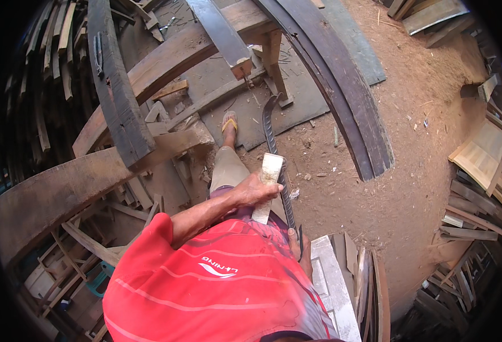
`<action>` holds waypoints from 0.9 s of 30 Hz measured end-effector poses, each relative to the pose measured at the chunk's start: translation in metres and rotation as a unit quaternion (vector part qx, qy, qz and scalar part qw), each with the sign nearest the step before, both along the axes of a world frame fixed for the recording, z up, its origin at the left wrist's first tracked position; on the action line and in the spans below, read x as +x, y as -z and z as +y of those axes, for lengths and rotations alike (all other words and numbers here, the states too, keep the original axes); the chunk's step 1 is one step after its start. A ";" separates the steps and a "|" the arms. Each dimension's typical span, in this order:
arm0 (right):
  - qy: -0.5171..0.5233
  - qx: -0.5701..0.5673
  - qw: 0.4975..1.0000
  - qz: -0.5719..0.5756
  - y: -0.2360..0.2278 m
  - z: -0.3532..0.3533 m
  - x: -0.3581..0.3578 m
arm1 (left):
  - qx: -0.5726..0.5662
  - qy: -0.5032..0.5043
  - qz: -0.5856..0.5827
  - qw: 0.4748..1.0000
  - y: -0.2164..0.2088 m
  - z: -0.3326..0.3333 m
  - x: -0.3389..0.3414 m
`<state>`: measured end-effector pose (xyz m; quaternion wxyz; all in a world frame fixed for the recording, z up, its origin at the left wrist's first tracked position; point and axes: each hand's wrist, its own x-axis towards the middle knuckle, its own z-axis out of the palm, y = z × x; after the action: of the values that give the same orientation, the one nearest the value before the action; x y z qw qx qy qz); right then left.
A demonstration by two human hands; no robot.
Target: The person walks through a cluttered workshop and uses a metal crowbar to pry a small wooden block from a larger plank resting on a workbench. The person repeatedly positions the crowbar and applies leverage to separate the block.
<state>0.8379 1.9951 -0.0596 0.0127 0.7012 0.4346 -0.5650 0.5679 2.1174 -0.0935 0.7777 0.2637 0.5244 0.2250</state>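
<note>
My left hand (pixel 257 189) is closed around a short, off-white painted piece of wood (pixel 272 166), which stands up above the fingers and shows again below them. Just to its right runs a dark ribbed steel pry bar (pixel 269 132), its bent, flattened tip pointing away from me. My right hand (pixel 296 246) is wrapped round the near end of that bar, close to my body and partly hidden by my shirt. Whether the left fingertips also touch the bar, I cannot tell.
Long dark beams (pixel 350 91) cross ahead, and another weathered beam (pixel 120 85) rests on a thick trestle timber (pixel 51 194) at left. A white panelled board (pixel 326 279) lies beside my right side. Stacked planks (pixel 479 211) line the right. Wood scraps litter the dirt floor (pixel 399 216).
</note>
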 end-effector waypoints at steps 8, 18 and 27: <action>0.015 0.133 0.991 -0.016 -0.014 0.031 0.011 | 0.178 -0.027 0.126 0.975 -0.047 -0.001 -0.057; 0.015 0.125 0.992 -0.005 -0.039 0.055 -0.010 | 0.264 0.034 0.348 0.899 -0.053 0.115 -0.111; 0.014 0.130 0.991 0.017 -0.052 0.064 -0.025 | 0.292 0.152 0.379 0.865 -0.108 0.180 -0.159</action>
<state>0.8129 2.0590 -0.0073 -0.0936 0.6936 0.4942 -0.5157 0.4092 2.2970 0.0142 0.4313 0.6198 0.6427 0.1293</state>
